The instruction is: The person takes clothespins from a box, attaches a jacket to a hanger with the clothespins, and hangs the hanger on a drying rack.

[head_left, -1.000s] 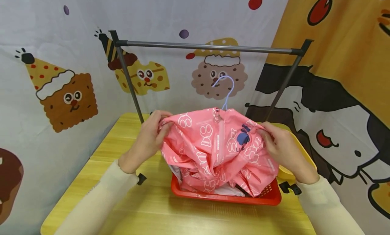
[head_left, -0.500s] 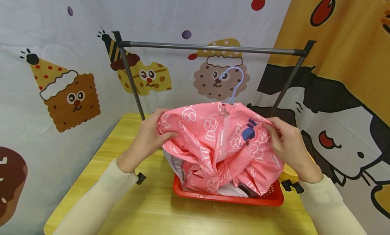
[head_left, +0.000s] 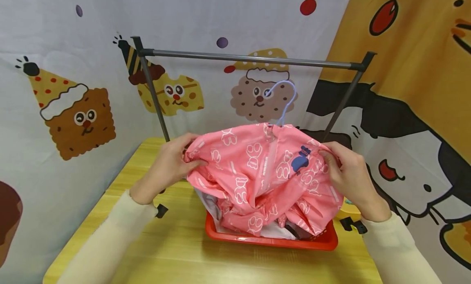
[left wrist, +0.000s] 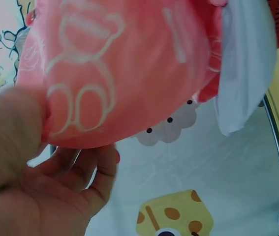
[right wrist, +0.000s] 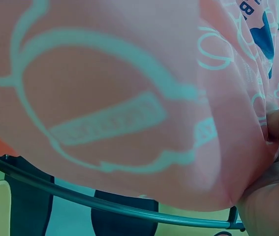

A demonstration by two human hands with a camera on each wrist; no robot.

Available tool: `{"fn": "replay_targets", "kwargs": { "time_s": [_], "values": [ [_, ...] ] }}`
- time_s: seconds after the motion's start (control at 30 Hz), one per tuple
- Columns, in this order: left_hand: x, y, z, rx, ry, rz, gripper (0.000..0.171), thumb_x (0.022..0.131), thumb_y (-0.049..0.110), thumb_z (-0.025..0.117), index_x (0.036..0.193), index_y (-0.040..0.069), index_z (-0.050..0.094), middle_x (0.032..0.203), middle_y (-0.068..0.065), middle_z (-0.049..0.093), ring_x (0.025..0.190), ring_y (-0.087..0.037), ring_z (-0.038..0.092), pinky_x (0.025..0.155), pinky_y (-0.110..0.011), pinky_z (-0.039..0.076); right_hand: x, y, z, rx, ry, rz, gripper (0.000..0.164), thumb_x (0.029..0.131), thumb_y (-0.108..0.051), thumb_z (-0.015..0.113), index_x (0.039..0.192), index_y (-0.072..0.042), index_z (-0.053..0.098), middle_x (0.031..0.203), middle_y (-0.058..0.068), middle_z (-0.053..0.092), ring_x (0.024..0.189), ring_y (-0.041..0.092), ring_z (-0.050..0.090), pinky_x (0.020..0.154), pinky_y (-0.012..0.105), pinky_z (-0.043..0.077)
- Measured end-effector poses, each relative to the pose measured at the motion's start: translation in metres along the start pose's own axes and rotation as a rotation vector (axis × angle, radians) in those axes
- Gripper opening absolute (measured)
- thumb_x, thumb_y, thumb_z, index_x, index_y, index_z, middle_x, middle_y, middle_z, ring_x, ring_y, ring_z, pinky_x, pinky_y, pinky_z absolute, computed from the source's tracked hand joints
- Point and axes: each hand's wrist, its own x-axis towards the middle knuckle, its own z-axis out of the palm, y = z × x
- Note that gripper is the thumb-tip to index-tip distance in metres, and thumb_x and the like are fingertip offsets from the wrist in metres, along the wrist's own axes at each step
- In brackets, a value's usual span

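Observation:
A pink jacket [head_left: 257, 169] with white bear outlines and a blue print is stretched between both hands, its lower part bunched over the red basket [head_left: 272, 242]. The blue-lavender hook of a hanger [head_left: 294, 95] sticks up from the collar; the rest of the hanger is hidden inside. My left hand [head_left: 169, 165] grips the left shoulder, thumb in front and fingers behind the cloth, as the left wrist view shows of this hand [left wrist: 65, 191]. My right hand [head_left: 349, 175] pinches the other shoulder. In the right wrist view, the jacket [right wrist: 105, 88] fills most of the picture.
A grey metal rail [head_left: 239, 58] on two slanted posts stands behind the jacket. Pale and dark cloth [head_left: 277, 230] lies in the basket, which sits on a wood-grain table [head_left: 165, 251]. A yellow container [head_left: 347, 210] is partly hidden behind the right hand.
The hanger hook has risen and shifted right, and the collar is slightly higher. My left hand has moved a little left, spreading the shoulder wider. My right hand still pinches its side.

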Motion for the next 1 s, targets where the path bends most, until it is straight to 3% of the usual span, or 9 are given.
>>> {"fn": "replay_targets", "kwargs": {
  "time_s": [0.17, 0.4, 0.57, 1.0],
  "values": [
    [0.005, 0.008, -0.002, 0.008, -0.060, 0.009, 0.052, 0.103, 0.031, 0.093, 0.147, 0.014, 0.071, 0.121, -0.002, 0.079, 0.093, -0.017, 0.071, 0.080, -0.035, 0.061, 0.000, 0.001, 0.000, -0.008, -0.001, -0.009, 0.033, 0.095, 0.017, 0.084, 0.125, 0.004, 0.078, 0.105, 0.016, 0.082, 0.079, 0.016, 0.068, 0.089, -0.004, 0.048],
    [0.019, 0.022, -0.006, -0.021, -0.066, 0.038, 0.016, 0.118, 0.025, 0.071, 0.124, 0.011, 0.077, 0.100, -0.003, 0.070, 0.084, -0.017, 0.062, 0.074, -0.031, 0.055, 0.002, -0.003, 0.002, 0.004, 0.018, -0.009, 0.034, 0.094, 0.018, 0.084, 0.125, 0.003, 0.080, 0.105, 0.016, 0.082, 0.081, 0.009, 0.064, 0.088, -0.003, 0.048],
    [0.030, 0.030, -0.008, 0.027, -0.103, 0.072, 0.017, 0.119, 0.026, 0.070, 0.108, 0.013, 0.070, 0.090, -0.001, 0.059, 0.079, -0.016, 0.056, 0.071, -0.030, 0.051, 0.004, -0.005, 0.001, 0.005, 0.026, -0.012, 0.033, 0.094, 0.018, 0.084, 0.124, 0.003, 0.081, 0.105, 0.016, 0.081, 0.082, 0.005, 0.061, 0.088, -0.003, 0.047],
    [0.041, 0.042, -0.008, 0.072, -0.105, 0.187, 0.018, 0.120, 0.021, 0.067, 0.106, 0.010, 0.063, 0.087, -0.003, 0.055, 0.076, -0.014, 0.053, 0.068, -0.027, 0.050, 0.009, -0.012, 0.000, 0.036, 0.049, -0.013, 0.032, 0.094, 0.017, 0.085, 0.123, 0.003, 0.085, 0.102, 0.016, 0.081, 0.084, 0.001, 0.059, 0.087, -0.003, 0.048]
  ]
}}
